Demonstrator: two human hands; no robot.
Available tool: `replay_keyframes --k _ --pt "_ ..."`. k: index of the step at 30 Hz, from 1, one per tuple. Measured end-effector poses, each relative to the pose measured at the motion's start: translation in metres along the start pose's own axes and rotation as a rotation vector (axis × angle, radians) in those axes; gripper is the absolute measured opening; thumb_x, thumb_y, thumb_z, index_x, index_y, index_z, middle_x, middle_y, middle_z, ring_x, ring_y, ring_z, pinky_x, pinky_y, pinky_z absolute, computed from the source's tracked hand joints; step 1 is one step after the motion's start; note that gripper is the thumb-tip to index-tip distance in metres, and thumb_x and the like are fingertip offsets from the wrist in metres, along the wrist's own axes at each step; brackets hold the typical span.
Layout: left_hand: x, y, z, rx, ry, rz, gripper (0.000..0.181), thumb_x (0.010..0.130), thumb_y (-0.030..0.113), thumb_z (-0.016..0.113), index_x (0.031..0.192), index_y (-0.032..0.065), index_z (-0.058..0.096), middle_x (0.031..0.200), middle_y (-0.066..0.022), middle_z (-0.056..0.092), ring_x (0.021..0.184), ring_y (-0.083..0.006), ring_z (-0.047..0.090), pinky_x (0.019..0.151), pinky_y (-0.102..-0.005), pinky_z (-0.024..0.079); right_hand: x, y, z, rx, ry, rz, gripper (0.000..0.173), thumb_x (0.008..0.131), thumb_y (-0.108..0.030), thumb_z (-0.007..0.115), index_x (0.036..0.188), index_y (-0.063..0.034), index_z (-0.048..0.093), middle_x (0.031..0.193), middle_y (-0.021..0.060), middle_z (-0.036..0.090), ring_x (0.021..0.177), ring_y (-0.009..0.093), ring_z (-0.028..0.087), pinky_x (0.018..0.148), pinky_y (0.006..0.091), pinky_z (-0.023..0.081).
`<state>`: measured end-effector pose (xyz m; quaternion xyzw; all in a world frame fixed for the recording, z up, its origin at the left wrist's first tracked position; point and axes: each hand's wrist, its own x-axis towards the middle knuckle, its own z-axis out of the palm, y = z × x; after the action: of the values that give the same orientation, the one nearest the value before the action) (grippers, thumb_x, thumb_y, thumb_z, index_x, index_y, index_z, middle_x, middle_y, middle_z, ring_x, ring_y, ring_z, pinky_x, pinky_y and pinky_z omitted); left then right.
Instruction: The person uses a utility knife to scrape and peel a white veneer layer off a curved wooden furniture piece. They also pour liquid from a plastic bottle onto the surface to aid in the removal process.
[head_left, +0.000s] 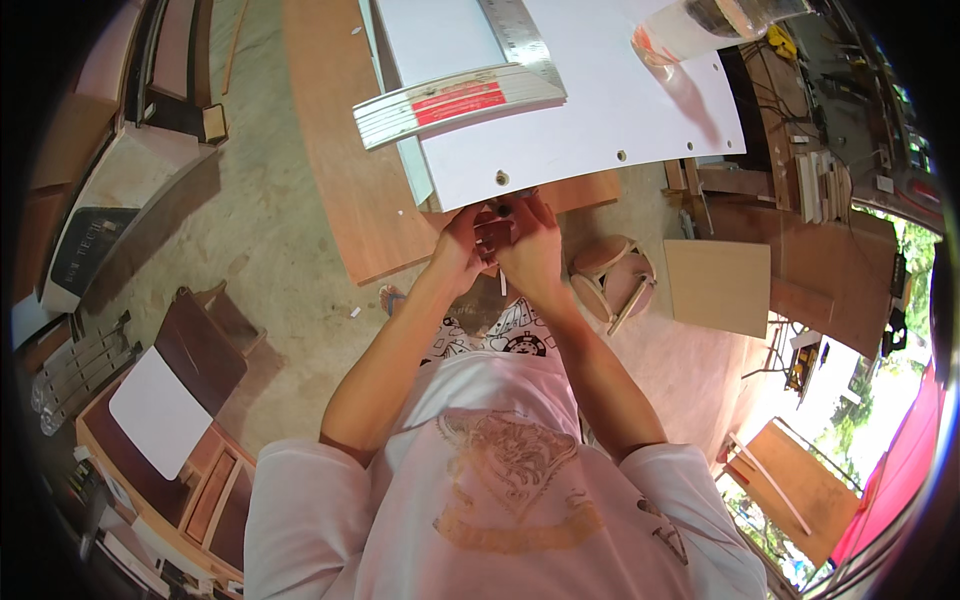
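Both hands meet at the near edge of a white panel (585, 127), just below a hole (502, 178) in it. My left hand (469, 240) has its fingers bent in toward my right hand (529, 232). Something small and dark shows between the fingertips, but shadow and the fingers keep me from telling what it is or which hand grips it. On the panel, left of its middle, lies a carpenter's square with a pale, red-labelled stock (461, 105) and a ruled metal blade (525, 45). A clear bottle (697, 30) is at the upper right.
A brown wooden board (360, 187) lies below the panel's left side. Right of my legs stands a round stool (613, 281), with a tan sheet (716, 289) beyond it. Wooden furniture (187, 480) is at the lower left, and a dark chair-like piece (202, 349) nearby.
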<state>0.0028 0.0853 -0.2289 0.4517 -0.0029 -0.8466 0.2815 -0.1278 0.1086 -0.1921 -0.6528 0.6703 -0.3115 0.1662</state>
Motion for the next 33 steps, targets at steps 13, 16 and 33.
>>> replay_keyframes --k 13,16,33 --pt "-0.044 0.004 0.043 0.601 0.276 0.455 0.052 0.107 0.045 0.064 0.135 0.0010 0.066 0.126 -0.0096 0.072 0.111 -0.0164 0.069 0.088 -0.0330 0.055 0.006 0.003 -0.021 0.344 -0.193 0.113 0.049 0.083 0.006 0.059 0.128 -0.0048 0.074 0.114 0.0174 0.070 0.103 0.038 0.064 0.094 0.0478 0.051" --pt "-0.037 0.004 0.042 0.579 0.301 0.578 0.046 0.108 0.035 0.065 0.128 -0.0059 0.067 0.120 -0.0126 0.071 0.107 -0.0163 0.068 0.087 -0.0324 0.061 0.006 0.006 -0.024 0.357 -0.189 0.116 0.049 0.083 0.009 0.056 0.127 -0.0033 0.073 0.113 0.0185 0.070 0.103 0.038 0.065 0.090 0.0473 0.053" --pt "-0.045 0.006 0.034 0.684 0.367 0.717 0.022 0.108 0.013 0.063 0.117 -0.0066 0.067 0.099 -0.0088 0.072 0.085 -0.0148 0.070 0.076 -0.0305 0.058 0.198 -0.079 -0.192 0.586 0.399 0.224 0.094 0.080 -0.019 0.093 0.151 0.0039 0.036 0.147 0.0277 0.049 0.122 0.034 0.063 0.092 0.0370 0.058"
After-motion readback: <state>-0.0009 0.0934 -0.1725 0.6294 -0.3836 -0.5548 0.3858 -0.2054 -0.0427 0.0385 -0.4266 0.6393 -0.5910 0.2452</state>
